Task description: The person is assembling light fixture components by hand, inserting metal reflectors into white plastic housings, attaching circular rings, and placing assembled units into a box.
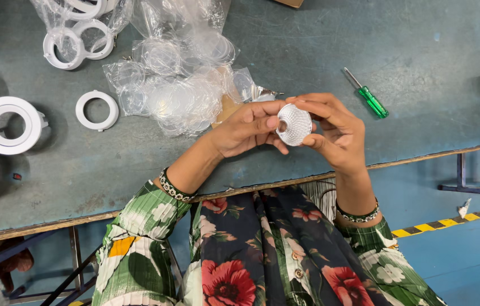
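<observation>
A small silvery faceted reflector cup (pixel 295 125) is held between both hands above the near edge of the grey-green table (pixel 432 73). My left hand (pixel 245 128) grips its left side with thumb and fingertips. My right hand (pixel 333 130) curls around its right side and top. The cup's dimpled outer surface faces the camera, and its small opening points toward my left hand.
A heap of clear plastic bags with transparent discs (pixel 186 73) lies just beyond my hands. White plastic rings (pixel 97 110) and round white housings (pixel 9 124) sit at the left. A green-handled screwdriver (pixel 368 95) lies at the right. Below the table edge the floor is blue with a yellow-black stripe (pixel 449 222).
</observation>
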